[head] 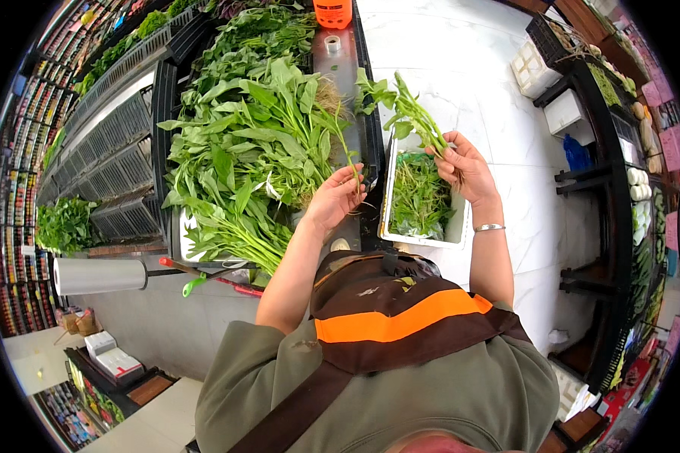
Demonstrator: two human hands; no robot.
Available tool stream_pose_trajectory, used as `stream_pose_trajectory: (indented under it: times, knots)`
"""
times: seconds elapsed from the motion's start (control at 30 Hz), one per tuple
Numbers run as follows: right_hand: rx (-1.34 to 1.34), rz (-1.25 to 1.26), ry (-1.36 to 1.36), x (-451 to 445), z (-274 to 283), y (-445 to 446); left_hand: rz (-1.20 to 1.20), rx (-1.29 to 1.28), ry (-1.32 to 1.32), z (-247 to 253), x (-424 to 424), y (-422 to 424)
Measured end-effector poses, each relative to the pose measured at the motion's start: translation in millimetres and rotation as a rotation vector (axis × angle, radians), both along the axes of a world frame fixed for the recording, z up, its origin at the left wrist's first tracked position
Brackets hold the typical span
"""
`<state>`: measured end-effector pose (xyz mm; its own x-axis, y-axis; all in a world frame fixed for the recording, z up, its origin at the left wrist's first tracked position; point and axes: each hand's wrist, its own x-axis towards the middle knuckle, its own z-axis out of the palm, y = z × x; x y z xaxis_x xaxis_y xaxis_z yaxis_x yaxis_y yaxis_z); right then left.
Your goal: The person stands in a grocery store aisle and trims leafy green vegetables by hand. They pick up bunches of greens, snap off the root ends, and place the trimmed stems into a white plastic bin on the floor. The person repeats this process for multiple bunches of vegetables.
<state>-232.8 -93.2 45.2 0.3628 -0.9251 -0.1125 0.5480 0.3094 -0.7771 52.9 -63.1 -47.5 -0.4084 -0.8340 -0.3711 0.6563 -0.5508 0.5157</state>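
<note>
My left hand [340, 195] pinches a single leafy green stem [343, 139] near its lower end, beside the metal counter edge. In my right hand [464, 164] is a small bunch of leafy greens [411, 110], its leaves pointing up and left. Below that hand a white foam box [460, 226] stands on the floor, with loose leafy greens [419, 195] and some plastic inside. A large heap of leafy green bunches [260, 130] lies to the left of my left hand. Pale roots [330, 96] show at its right side, and a white tie [271, 186] circles one bunch.
On the metal counter [340, 59] stand a tape roll [332, 44] and an orange container [333, 12]. A plastic bag roll [99, 276] sticks out at left, near a green-handled tool [194, 284]. A black produce rack [606, 226] runs along the right.
</note>
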Motion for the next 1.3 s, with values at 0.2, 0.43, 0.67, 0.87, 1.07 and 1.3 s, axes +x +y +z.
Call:
stream_pose_trajectory:
  times: [0.2, 0.43, 0.67, 0.87, 1.07, 1.3]
  knots:
    - [0.077, 0.023, -0.018, -8.4, -15.3, 9.2, -0.021, -0.027, -0.037, 7.1, -20.7, 2.4]
    - [0.19, 0.046, 0.194, 3.6, -48.5, 23.2, -0.073, 0.001, -0.034, 5.4, -43.3, 13.1]
    - [0.256, 0.021, 0.258, 25.0, -68.6, 33.8, -0.063, 0.036, -0.273, 9.7, -71.0, 21.0]
    - [0.19, -0.087, 0.621, 36.4, -69.4, 38.5, -0.015, 0.021, -0.334, 2.5, -83.3, 23.9]
    - [0.083, -0.134, 0.617, 35.0, -81.7, 37.1, 0.117, 0.246, -0.023, -20.8, -99.5, 35.2]
    - [0.083, -0.2, 0.568, 21.7, -77.8, 46.1, 0.16, 0.473, 0.075, -2.4, -120.3, 34.6]
